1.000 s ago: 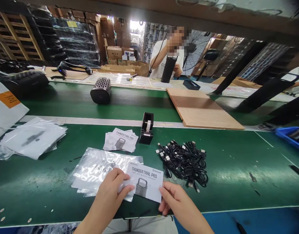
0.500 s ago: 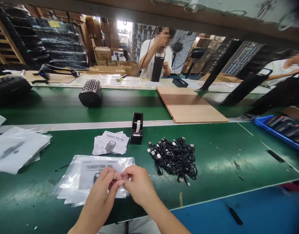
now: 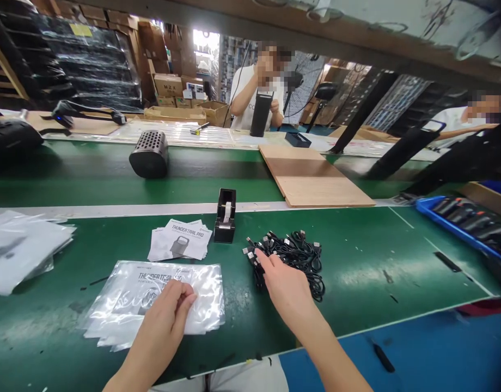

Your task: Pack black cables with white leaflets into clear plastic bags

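Observation:
My left hand [image 3: 169,313] pinches the near edge of a clear plastic bag [image 3: 152,294] with a "Thunder Trail Pro" booklet inside it, on top of a small pile of such bags. My right hand [image 3: 285,283] reaches onto a heap of coiled black USB cables [image 3: 293,256], its fingers curled among them. A fanned stack of booklets [image 3: 181,246] lies just beyond the bags. A black tape dispenser [image 3: 225,215] stands between the booklets and the cables.
More bags [image 3: 22,250] are piled at the left. A black speaker [image 3: 149,154] lies on the far green belt beside a wooden board [image 3: 316,179]. A blue tray [image 3: 463,220] of parts sits at the right. Two people work across the line.
The booklet has gone into the bag. My right hand has left the bag and moved right onto the cable heap; my left hand stays on the bag.

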`<state>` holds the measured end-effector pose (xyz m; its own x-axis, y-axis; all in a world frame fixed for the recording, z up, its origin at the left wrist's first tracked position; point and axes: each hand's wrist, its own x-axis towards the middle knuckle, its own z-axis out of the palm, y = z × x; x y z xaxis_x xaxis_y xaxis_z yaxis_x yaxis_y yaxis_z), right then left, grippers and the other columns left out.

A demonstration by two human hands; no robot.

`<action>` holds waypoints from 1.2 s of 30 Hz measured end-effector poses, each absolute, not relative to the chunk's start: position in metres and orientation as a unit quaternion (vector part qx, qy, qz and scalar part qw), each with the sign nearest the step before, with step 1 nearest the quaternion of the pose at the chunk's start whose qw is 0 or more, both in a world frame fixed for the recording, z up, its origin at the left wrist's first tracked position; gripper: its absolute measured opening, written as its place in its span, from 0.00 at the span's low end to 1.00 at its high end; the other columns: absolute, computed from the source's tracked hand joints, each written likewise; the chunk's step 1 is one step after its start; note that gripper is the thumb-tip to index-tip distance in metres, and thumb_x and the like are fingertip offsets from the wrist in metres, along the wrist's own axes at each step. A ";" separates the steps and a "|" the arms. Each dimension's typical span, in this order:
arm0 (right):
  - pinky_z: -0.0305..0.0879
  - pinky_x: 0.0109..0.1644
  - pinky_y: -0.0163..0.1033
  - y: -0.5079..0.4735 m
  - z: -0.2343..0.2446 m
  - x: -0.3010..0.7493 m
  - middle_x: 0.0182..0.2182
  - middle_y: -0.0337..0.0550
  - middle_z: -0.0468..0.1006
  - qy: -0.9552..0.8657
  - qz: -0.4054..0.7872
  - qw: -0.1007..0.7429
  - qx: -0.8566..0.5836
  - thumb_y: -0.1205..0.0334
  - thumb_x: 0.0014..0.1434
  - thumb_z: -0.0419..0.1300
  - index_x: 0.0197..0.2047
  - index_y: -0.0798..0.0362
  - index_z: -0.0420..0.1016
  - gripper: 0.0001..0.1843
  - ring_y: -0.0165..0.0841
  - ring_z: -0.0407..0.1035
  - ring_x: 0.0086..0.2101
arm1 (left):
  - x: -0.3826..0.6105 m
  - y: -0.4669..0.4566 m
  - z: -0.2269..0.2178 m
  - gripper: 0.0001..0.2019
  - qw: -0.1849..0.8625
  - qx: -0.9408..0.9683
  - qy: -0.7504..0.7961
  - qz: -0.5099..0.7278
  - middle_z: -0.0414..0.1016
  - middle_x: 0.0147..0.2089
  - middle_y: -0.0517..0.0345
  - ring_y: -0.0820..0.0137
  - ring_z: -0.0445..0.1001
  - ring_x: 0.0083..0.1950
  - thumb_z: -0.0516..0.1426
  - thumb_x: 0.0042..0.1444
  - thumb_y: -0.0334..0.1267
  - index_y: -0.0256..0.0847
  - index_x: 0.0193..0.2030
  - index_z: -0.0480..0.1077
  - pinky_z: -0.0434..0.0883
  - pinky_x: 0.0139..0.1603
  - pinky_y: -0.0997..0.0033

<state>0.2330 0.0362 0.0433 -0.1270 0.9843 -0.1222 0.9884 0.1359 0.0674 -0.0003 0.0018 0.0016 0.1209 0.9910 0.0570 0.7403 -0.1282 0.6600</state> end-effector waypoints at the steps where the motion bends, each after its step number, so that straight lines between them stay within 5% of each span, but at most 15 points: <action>1: 0.61 0.23 0.35 0.038 0.045 0.234 0.37 0.47 0.72 0.747 -0.017 0.036 0.663 0.74 0.55 0.52 0.59 0.51 0.57 0.28 0.36 0.73 0.27 | 0.000 0.002 0.002 0.08 0.249 0.704 0.614 0.256 0.66 0.30 0.62 0.69 0.67 0.30 0.45 0.59 0.42 0.45 0.31 0.60 0.65 0.31 0.71; 6: 0.66 0.30 0.36 0.036 0.050 0.230 0.38 0.43 0.70 0.614 -0.245 -0.353 0.662 0.62 0.58 0.52 0.54 0.48 0.62 0.20 0.31 0.72 0.29 | 0.001 0.000 0.007 0.08 0.266 0.692 0.618 0.262 0.67 0.29 0.61 0.69 0.67 0.30 0.45 0.59 0.41 0.45 0.30 0.60 0.65 0.30 0.70; 9: 0.66 0.25 0.33 0.029 0.041 0.209 0.30 0.40 0.72 0.468 -0.490 -0.473 0.563 0.56 0.52 0.59 0.44 0.53 0.65 0.17 0.34 0.73 0.30 | 0.002 0.000 0.007 0.09 0.277 0.684 0.621 0.264 0.66 0.29 0.61 0.68 0.67 0.30 0.45 0.59 0.42 0.45 0.31 0.60 0.65 0.31 0.70; 15: 0.65 0.24 0.30 0.019 0.017 0.168 0.24 0.40 0.75 0.357 -0.612 -0.478 0.519 0.56 0.46 0.64 0.34 0.57 0.66 0.17 0.33 0.73 0.29 | 0.002 0.000 0.005 0.10 0.306 0.649 0.627 0.303 0.64 0.27 0.63 0.70 0.65 0.28 0.45 0.59 0.44 0.45 0.30 0.59 0.64 0.28 0.72; 21: 0.47 0.14 0.26 0.017 0.022 0.159 0.22 0.39 0.76 0.345 -0.661 -0.439 0.501 0.49 0.48 0.62 0.27 0.57 0.65 0.18 0.18 0.57 0.10 | 0.002 -0.003 0.014 0.10 0.270 0.634 0.626 0.364 0.63 0.26 0.63 0.70 0.64 0.26 0.46 0.58 0.44 0.44 0.30 0.60 0.63 0.26 0.73; 36: 0.44 0.12 0.26 0.000 0.030 0.174 0.19 0.37 0.71 0.404 -0.558 -0.435 0.580 0.43 0.48 0.59 0.25 0.57 0.65 0.22 0.18 0.52 0.10 | -0.010 -0.003 0.008 0.12 0.270 0.576 0.652 0.412 0.60 0.23 0.64 0.71 0.63 0.24 0.46 0.57 0.49 0.44 0.30 0.60 0.63 0.24 0.74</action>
<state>0.1741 0.0004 0.0301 0.0510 0.9538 -0.2961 -0.0172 -0.2956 -0.9552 -0.0098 -0.0028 0.0081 -0.1896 0.9743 0.1218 0.5287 -0.0032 0.8488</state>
